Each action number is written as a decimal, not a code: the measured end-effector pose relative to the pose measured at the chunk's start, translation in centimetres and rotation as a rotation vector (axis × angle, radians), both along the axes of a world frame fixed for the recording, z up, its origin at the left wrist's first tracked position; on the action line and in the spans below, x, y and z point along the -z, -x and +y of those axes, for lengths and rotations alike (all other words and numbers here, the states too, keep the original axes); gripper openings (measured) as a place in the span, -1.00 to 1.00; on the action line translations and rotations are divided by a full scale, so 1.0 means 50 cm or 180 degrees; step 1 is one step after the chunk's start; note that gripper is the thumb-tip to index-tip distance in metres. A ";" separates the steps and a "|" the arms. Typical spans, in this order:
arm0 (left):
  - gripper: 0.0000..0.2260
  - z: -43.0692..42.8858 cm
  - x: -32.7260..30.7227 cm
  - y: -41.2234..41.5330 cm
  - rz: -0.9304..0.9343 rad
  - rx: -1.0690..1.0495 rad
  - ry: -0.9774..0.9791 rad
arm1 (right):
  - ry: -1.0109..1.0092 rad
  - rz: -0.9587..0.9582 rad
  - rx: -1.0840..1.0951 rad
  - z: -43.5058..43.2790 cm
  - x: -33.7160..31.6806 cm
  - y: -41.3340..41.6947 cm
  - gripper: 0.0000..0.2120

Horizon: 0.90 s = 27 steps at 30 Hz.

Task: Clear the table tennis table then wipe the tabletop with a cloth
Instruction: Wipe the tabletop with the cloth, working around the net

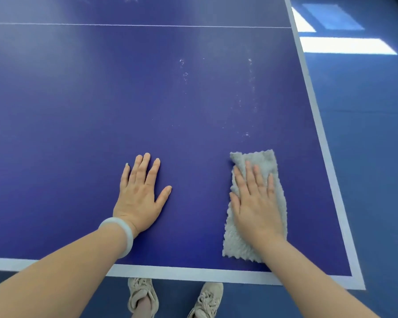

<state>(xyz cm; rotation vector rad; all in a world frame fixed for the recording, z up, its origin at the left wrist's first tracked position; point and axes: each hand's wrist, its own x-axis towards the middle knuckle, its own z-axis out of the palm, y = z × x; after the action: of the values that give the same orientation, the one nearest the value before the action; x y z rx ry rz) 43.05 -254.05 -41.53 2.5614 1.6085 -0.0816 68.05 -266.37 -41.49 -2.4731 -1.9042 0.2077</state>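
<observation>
Blue table tennis tabletop (101, 106) fills most of the head view. We are at its near right corner, where the white border line (193, 273) runs along the near edge and up the right side. A thin white centre line (147, 25) crosses the far part of the surface.

Cloth (263, 160): grey, fluffy, folded into a long strip. It lies flat on the tabletop near the right border, its long side running away from the near edge and its near end just short of the border line.

Right hand (256, 204): laid palm-down on top of the cloth, fingers straight and slightly spread, pressing it to the surface. We see no pinch and no curl round the fabric. The fingertips stop short of the cloth's far end.

Left hand (140, 196): flat on the bare tabletop, well apart from the cloth, fingers straight and fanned, thumb out to the right. It holds nothing. A pale bangle (124, 235) sits on the left wrist.

We note whitish speckled marks (251, 88) on the surface beyond the cloth, in two loose streaks running away from us.

Below the near edge are two beige lace-up shoes (143, 294) on a blue floor (365, 168). To the far right, bright patches of light (345, 45) lie on that floor.
</observation>
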 end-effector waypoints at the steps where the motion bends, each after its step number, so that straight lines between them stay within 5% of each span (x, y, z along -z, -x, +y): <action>1: -0.31 -0.001 0.000 0.001 0.0009 -0.0002 0.0004 | -0.0024 0.0030 -0.0468 -0.014 0.001 0.032 -0.45; 5: -0.31 0.001 0.000 0.001 -0.0002 -0.0022 0.0013 | 0.0118 -0.0001 -0.1855 0.060 -0.007 0.002 -0.48; 8: -0.31 0.002 -0.002 -0.004 -0.0037 -0.0010 0.0055 | 0.0387 -0.0212 -0.0776 0.164 -0.025 -0.088 -0.47; 11: -0.32 -0.001 -0.003 -0.006 0.0014 0.0010 0.0058 | 0.0310 0.0202 0.0527 0.168 -0.029 -0.075 -0.45; 20: -0.36 0.000 -0.012 0.008 -0.0290 0.0089 0.0301 | 0.0082 0.0169 -0.0856 0.139 -0.005 0.156 -0.43; 24: -0.44 0.051 -0.036 0.037 -0.1391 -0.0081 0.0300 | 0.0121 0.0164 -0.0567 0.240 -0.002 0.126 -0.46; 27: -0.48 0.164 -0.040 0.087 -0.0915 -0.0294 -0.0249 | 0.0160 0.0127 -0.0338 0.262 -0.001 0.126 -0.45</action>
<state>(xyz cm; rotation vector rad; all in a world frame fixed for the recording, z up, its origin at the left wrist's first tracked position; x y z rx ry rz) 38.70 -245.85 -39.51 2.4119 1.6417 0.3478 61.74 -253.25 -41.42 -2.3805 -2.0408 0.3080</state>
